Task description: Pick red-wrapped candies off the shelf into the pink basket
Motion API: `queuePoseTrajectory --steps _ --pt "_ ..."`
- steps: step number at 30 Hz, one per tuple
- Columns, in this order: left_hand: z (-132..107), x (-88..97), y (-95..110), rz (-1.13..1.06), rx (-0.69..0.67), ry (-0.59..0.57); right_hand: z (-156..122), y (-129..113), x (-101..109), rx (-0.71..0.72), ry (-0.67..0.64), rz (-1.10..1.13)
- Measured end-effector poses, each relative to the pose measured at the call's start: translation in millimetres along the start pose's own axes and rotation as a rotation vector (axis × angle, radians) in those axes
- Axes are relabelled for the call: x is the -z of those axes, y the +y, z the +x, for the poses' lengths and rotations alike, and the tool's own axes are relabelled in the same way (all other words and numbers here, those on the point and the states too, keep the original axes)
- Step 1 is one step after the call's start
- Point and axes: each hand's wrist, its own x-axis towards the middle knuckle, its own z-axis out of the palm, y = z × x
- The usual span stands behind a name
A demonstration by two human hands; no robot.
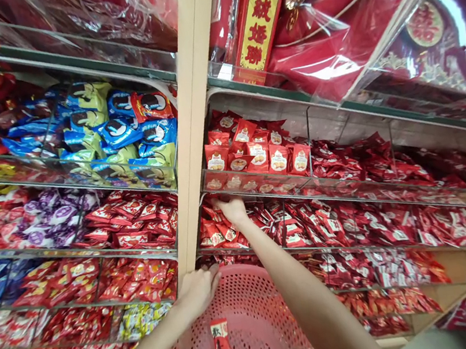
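Observation:
My left hand (198,292) grips the rim of a pink perforated plastic basket (254,288), held up in front of the shelves. One red snack packet (221,341) lies inside the basket. My right hand (232,210) reaches up into a clear shelf bin full of small red snack packets (219,232), with its fingers down among them. Whether the fingers hold a packet is hidden.
A beige upright post (191,128) splits the shelving. On the left are bins of blue and green packets (121,133), purple ones (50,216) and red ones. On the right, red packets (256,153) fill several tiers. Red wrapped goods (324,21) hang above.

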Motion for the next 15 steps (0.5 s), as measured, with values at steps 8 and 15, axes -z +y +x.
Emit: queuePoseTrajectory --steps 8,15 --pt "1.1 -0.5 -0.1 0.007 -0.007 0.018 -13.4 -4.4 30.1 -0.078 0.166 0.504" --pt "3.0 -1.3 -0.5 0.009 -0.018 0.029 -76.9 1.1 73.0 -0.307 -0.098 0.721"
